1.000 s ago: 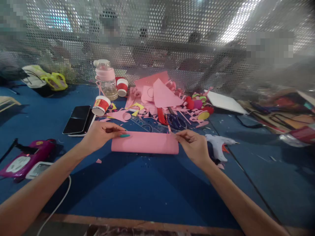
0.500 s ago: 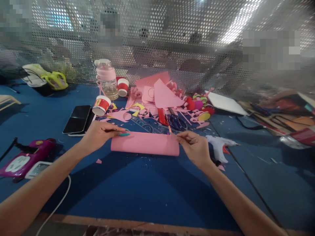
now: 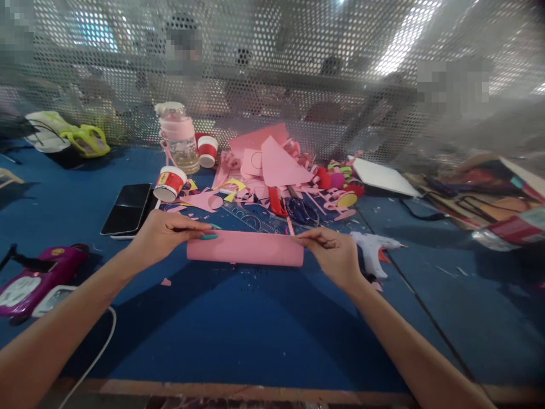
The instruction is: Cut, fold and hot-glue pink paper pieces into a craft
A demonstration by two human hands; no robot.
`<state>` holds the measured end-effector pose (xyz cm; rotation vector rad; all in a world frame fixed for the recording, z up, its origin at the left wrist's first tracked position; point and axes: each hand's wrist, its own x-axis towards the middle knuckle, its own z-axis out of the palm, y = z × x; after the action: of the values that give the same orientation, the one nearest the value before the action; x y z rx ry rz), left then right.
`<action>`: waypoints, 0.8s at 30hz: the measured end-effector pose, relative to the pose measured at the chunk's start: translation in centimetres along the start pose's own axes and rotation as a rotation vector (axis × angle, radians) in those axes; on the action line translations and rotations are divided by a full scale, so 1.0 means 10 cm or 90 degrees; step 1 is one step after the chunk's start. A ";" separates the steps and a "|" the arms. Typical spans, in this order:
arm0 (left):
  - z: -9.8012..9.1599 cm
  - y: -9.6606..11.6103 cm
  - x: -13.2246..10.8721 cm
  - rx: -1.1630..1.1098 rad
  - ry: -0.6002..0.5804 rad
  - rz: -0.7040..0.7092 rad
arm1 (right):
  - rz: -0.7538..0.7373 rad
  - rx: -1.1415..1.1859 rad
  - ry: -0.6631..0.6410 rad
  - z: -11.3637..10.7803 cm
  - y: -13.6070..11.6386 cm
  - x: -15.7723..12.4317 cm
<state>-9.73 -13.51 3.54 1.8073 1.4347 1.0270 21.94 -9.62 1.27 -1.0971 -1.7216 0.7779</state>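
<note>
Rolled pink sheet lying at the centre of the blue tabletop; left hand pinches its 9 o'clock end, right hand its 3 o'clock end. Glue gun just beyond at 3 o'clock.

A pink paper roll lies on the blue table, pinched at its ends by the left hand and right hand. Behind it lie scissors, paper scraps and, seemingly, a glue gun.
</note>
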 end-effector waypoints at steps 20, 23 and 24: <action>-0.01 0.04 -0.02 0.019 -0.011 0.008 | 0.058 0.075 -0.025 -0.01 -0.05 0.00; -0.01 0.04 -0.01 0.023 -0.012 0.010 | 0.029 0.055 -0.022 -0.01 -0.03 0.00; -0.01 0.04 -0.01 0.025 -0.012 0.009 | 0.020 0.042 -0.021 -0.01 -0.03 0.00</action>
<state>-9.64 -13.70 3.87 1.8527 1.4426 0.9919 21.97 -9.77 1.55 -1.0740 -1.6987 0.8706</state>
